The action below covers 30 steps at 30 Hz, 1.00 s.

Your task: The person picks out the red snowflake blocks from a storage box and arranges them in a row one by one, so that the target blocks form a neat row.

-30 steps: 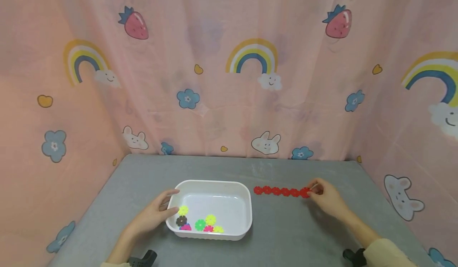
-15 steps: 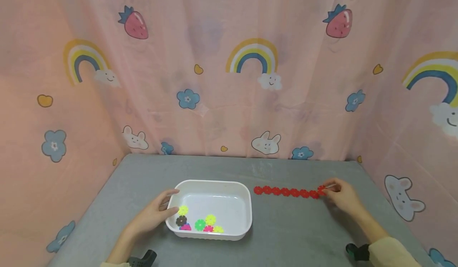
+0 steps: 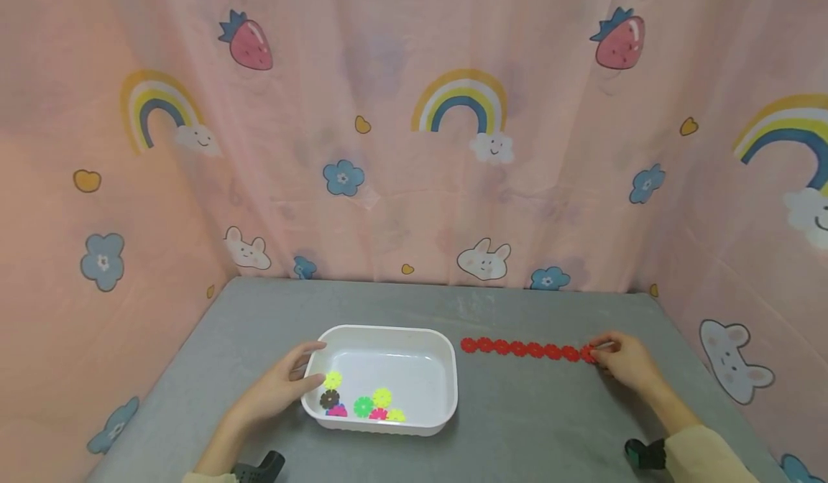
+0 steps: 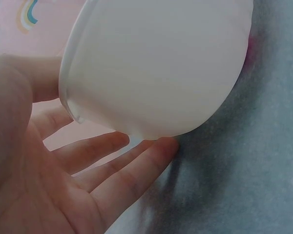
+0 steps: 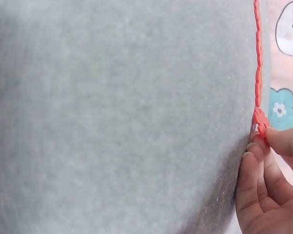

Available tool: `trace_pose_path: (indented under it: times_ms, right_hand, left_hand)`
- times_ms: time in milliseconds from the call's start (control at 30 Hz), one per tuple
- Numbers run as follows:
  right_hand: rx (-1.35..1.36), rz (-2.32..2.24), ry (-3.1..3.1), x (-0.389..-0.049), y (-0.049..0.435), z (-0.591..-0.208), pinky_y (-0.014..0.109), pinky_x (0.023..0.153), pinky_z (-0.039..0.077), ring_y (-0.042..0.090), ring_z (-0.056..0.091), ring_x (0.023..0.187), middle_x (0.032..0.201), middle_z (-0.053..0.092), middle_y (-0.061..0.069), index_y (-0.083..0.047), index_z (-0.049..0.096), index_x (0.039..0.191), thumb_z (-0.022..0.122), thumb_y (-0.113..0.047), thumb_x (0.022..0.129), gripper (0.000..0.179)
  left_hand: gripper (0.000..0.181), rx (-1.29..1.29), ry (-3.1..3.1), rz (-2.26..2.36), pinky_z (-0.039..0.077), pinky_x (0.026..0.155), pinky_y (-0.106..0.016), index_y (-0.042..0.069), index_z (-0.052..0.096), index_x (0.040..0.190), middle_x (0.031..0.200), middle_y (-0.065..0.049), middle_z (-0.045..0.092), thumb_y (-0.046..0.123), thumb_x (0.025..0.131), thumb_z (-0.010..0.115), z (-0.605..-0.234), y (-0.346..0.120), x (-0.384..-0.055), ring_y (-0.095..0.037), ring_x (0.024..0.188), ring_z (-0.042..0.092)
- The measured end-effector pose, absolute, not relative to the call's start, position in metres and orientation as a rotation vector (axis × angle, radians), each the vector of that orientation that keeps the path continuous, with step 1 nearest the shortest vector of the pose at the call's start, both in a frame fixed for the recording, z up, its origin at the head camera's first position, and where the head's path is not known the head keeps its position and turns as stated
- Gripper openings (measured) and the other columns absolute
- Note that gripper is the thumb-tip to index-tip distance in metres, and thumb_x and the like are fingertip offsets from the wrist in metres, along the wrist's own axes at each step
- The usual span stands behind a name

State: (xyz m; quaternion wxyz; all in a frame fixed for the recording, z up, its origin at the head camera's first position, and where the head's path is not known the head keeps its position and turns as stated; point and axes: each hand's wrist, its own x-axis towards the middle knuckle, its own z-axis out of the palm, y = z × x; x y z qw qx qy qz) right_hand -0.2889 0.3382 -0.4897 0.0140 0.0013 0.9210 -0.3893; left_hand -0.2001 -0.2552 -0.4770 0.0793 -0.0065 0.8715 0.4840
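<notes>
Red snowflake discs (image 3: 518, 348) lie in a straight row on the grey table, right of a white plastic basin (image 3: 401, 332). At the row's right end my right hand (image 3: 626, 364) pinches the last disc between thumb and fingertips. That red disc (image 5: 261, 119) sits slightly tilted against the row in the right wrist view. My left hand (image 3: 274, 386) holds the basin's left end, its thumb at the rim and its fingers against the outer wall (image 4: 156, 68). Loose discs inside the basin are yellow (image 3: 382, 397), green (image 3: 364, 406), brown (image 3: 330, 399) and pink (image 3: 378, 413).
The grey table (image 3: 530, 425) runs back to a pink patterned curtain (image 3: 401, 203), which also encloses both sides. Dark wrist devices (image 3: 260, 466) are worn near both sleeves. The basin's near wall hides part of the lowest discs.
My right hand has moved rightward along the row, which has grown longer at that end. The last disc, raised half a second ago, is now down in line. My left hand stays put.
</notes>
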Motion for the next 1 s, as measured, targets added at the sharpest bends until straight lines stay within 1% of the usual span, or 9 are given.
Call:
trace_pose_path:
  times_ms: [200, 433, 633, 767, 867, 1000]
  right_hand:
    - [0.011, -1.169, 2.896, -0.290, 0.340, -0.492, 0.032, 0.061, 0.058, 0.021, 0.064, 0.074, 0.091, 0.066, 0.017, 0.012, 0.062, 0.114, 0.062, -0.010, 0.100, 0.026]
    - [-0.029, -1.154, 2.920, -0.286, 0.342, -0.490, 0.030, 0.061, 0.058, 0.022, 0.065, 0.077, 0.098, 0.067, 0.022, 0.014, 0.060, 0.117, 0.061, -0.010, 0.101, 0.029]
    - [-0.084, -1.147, 2.942, -0.273, 0.340, -0.483, 0.028, 0.060, 0.057, 0.023, 0.065, 0.080, 0.100, 0.068, 0.022, 0.014, 0.061, 0.116, 0.062, -0.007, 0.100, 0.027]
    - [-0.101, -1.138, 2.957, -0.261, 0.332, -0.473, 0.029, 0.058, 0.056, 0.023, 0.065, 0.076, 0.101, 0.070, 0.021, 0.013, 0.063, 0.117, 0.062, -0.010, 0.100, 0.028]
    - [-0.102, -1.113, 2.983, -0.256, 0.321, -0.464, 0.030, 0.061, 0.055, 0.024, 0.066, 0.080, 0.106, 0.070, 0.021, 0.009, 0.064, 0.120, 0.061, -0.017, 0.102, 0.032]
    - [-0.140, -1.105, 3.018, -0.249, 0.302, -0.452, 0.035, 0.069, 0.057, 0.030, 0.066, 0.095, 0.114, 0.069, 0.021, 0.004, 0.065, 0.121, 0.060, -0.025, 0.103, 0.035]
  left_hand:
    - [0.061, 0.002, 2.600, 1.447, 0.039, 0.110, -0.061, 0.019, 0.047, 0.149, 0.159, -0.026, 0.035, 0.035, 0.095, 0.072, -0.477, -0.255, -0.200, -0.049, 0.140, 0.041]
    - [0.060, 0.049, 2.566, 1.494, 0.038, 0.110, -0.061, 0.015, 0.046, 0.149, 0.157, -0.028, 0.035, 0.031, 0.097, 0.071, -0.475, -0.257, -0.198, -0.050, 0.140, 0.040]
    - [0.061, 0.075, 2.573, 1.480, 0.039, 0.110, -0.061, 0.016, 0.046, 0.149, 0.158, -0.028, 0.034, 0.031, 0.096, 0.071, -0.474, -0.256, -0.201, -0.051, 0.140, 0.041]
    - [0.060, 0.107, 2.587, 1.449, 0.039, 0.110, -0.062, 0.016, 0.046, 0.149, 0.158, -0.029, 0.033, 0.032, 0.096, 0.071, -0.473, -0.256, -0.203, -0.051, 0.139, 0.040]
    - [0.059, 0.103, 2.594, 1.440, 0.039, 0.109, -0.062, 0.015, 0.046, 0.148, 0.158, -0.029, 0.034, 0.030, 0.097, 0.070, -0.472, -0.255, -0.202, -0.052, 0.139, 0.040]
    - [0.058, 0.083, 2.614, 1.425, 0.042, 0.107, -0.061, 0.012, 0.047, 0.148, 0.155, -0.031, 0.037, 0.029, 0.098, 0.069, -0.469, -0.255, -0.197, -0.052, 0.137, 0.044]
